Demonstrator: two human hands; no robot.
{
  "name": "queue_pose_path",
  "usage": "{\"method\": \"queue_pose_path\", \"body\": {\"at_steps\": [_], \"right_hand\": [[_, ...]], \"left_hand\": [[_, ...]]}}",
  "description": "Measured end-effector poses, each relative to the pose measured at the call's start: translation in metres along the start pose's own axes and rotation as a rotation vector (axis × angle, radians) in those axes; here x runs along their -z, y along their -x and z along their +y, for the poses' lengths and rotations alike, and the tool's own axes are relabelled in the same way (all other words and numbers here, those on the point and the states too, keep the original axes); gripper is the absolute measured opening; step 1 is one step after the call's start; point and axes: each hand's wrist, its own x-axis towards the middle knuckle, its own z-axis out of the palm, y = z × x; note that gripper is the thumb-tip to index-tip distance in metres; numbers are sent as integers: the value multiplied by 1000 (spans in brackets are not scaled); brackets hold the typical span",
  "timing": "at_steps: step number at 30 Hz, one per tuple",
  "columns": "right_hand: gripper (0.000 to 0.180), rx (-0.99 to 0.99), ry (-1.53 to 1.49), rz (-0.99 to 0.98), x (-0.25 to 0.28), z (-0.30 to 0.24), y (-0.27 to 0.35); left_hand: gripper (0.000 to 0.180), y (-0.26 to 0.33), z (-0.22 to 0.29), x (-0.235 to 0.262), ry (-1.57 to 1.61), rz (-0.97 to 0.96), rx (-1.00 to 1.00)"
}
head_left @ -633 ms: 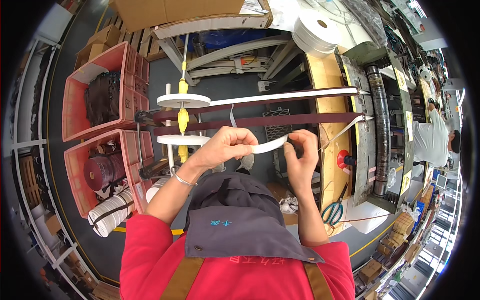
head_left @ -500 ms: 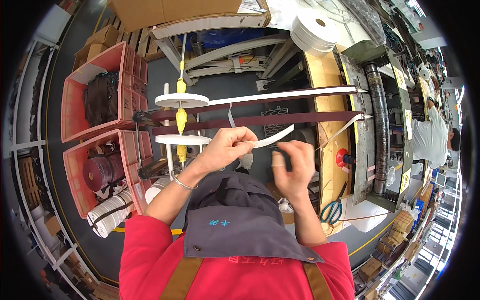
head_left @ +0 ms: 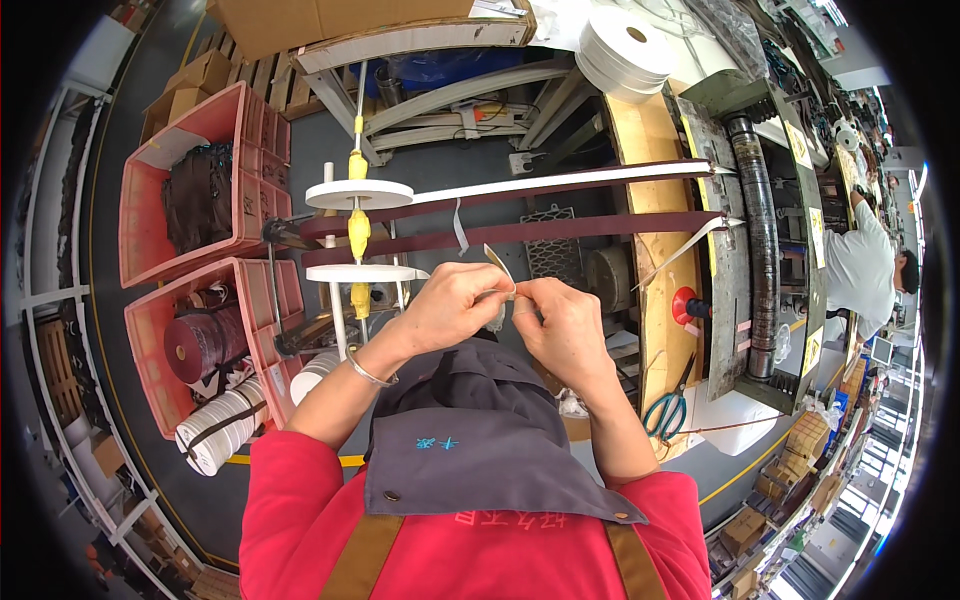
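Observation:
My left hand (head_left: 455, 305) and my right hand (head_left: 558, 325) meet in front of my chest, fingertips pinching a narrow white tape (head_left: 497, 261) between them. Its end sticks up above the fingers. The tape seems to run from the nearer white roll (head_left: 345, 273), whose edge shows a loose tail beside my left hand. Beyond it, a second white roll (head_left: 340, 195) on the same rod feeds a white strip (head_left: 560, 181) lying along a dark maroon band. A nearer maroon band (head_left: 600, 228) stretches to the machine at the right, with no white strip visible along it.
At left stand two pink crates (head_left: 245, 190) with dark material and rolls. Scissors (head_left: 668, 412) with teal handles lie on the wooden ledge (head_left: 655, 335) at right, near a red spool (head_left: 688, 305). A black roller (head_left: 752, 250) spans the machine. A co-worker (head_left: 865, 255) is far right.
My right hand has moved left to meet my left hand and now pinches the tape too. The tape's end, which pointed right, now sticks upward.

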Motion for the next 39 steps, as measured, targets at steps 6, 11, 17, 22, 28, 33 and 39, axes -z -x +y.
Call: {"method": "queue_pose_path", "body": {"at_steps": [6,11,17,22,28,33,39], "right_hand": [[8,-51,-58,-127,7,-3,-3],[7,-13,-68,-108,3,1,-2],[5,-150,-300,-126,5,2,0],[8,-236,-502,-205,13,6,4],[9,-119,-377,-100,15,-8,4],[9,-44,-366,-30,13,-7,4],[16,-54,-355,37,13,-5,2]], "left_hand": [[8,1,-1,2,-66,-21,-107],[8,4,-5,1,-47,-12,-135],[5,7,-3,1,137,-32,-49],[9,5,4,11,448,-140,220],[10,6,3,7,589,-107,242],[10,6,4,8,707,-73,248],[9,9,-3,11,745,-46,239]]}}
